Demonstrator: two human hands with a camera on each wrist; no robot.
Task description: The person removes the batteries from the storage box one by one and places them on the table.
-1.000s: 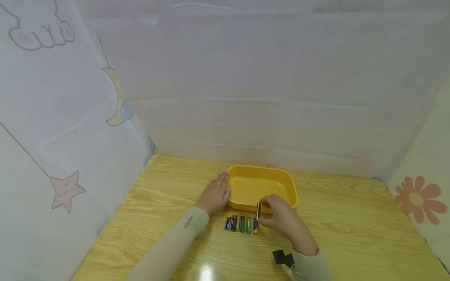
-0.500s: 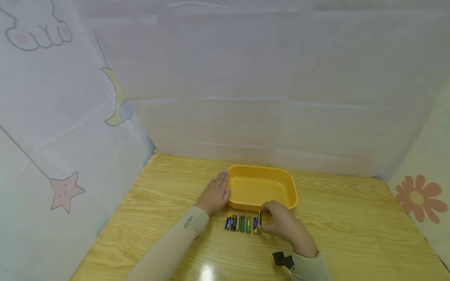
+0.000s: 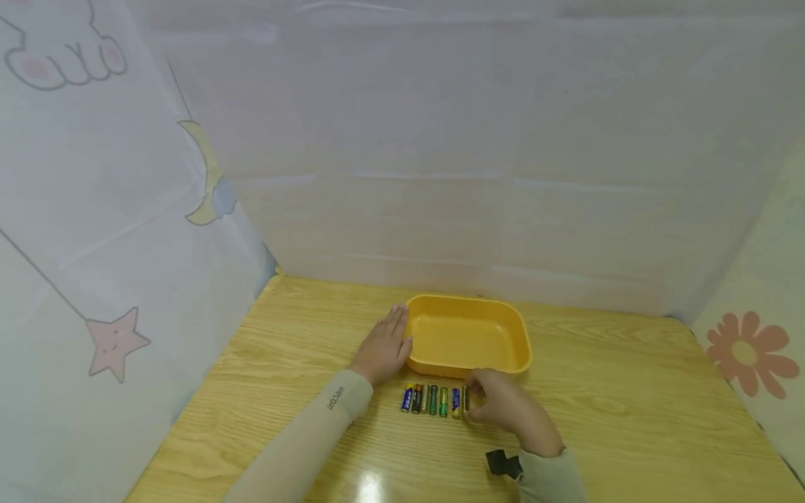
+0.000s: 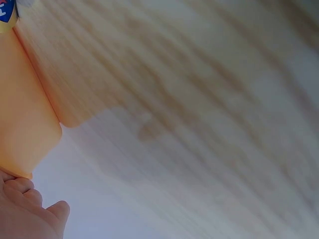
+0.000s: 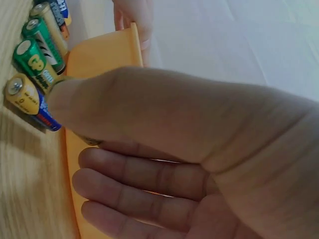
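Several AA-size batteries lie side by side in a row on the wooden table, in front of a yellow plastic basin (image 3: 435, 368). At the row's right end my right hand (image 3: 508, 405) pinches a dark and gold battery (image 3: 466, 398) between thumb and fingers. In the right wrist view the thumb (image 5: 124, 99) hides most of that battery. Just left of it lies a blue and yellow battery (image 3: 455, 404), then a green one (image 3: 444, 402). My left hand (image 3: 382, 349), fingers straight, rests against the basin's left side.
Pale fabric walls (image 3: 402, 175) with printed figures stand behind and on both sides of the wooden table (image 3: 629, 391). A black piece (image 3: 503, 463) sits at the right sleeve's cuff. Nothing is seen inside the basin.
My right hand has lowered the dark and gold battery from in front of the basin to the right end of the row. My left hand has stayed at the basin.
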